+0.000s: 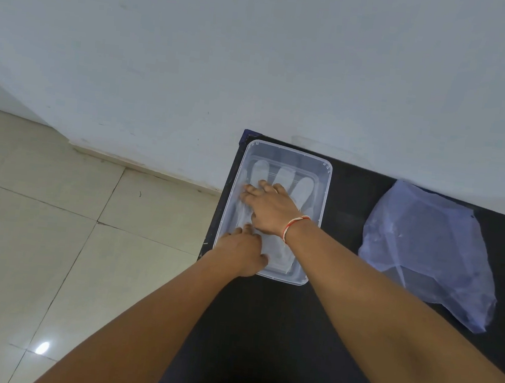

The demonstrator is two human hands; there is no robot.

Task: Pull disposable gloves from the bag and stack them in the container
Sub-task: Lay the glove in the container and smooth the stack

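A clear plastic container [324, 180] stands at the far left corner of the black table. Inside it lie translucent disposable gloves [284, 176], flat, with their fingers pointing toward the wall. My right hand [271, 209] rests palm down on the gloves in the middle of the container, fingers spread. My left hand [243, 252] lies at the container's near left end, its fingers pressing on the cuff end of the gloves. The translucent bag [429, 250] lies flat on the table to the right of the container, apart from both hands.
The black table [276, 334] butts against a pale wall [259, 51]. Its left edge runs just beside the container, with beige floor tiles [38, 231] below. A red and white thread band circles my right wrist.
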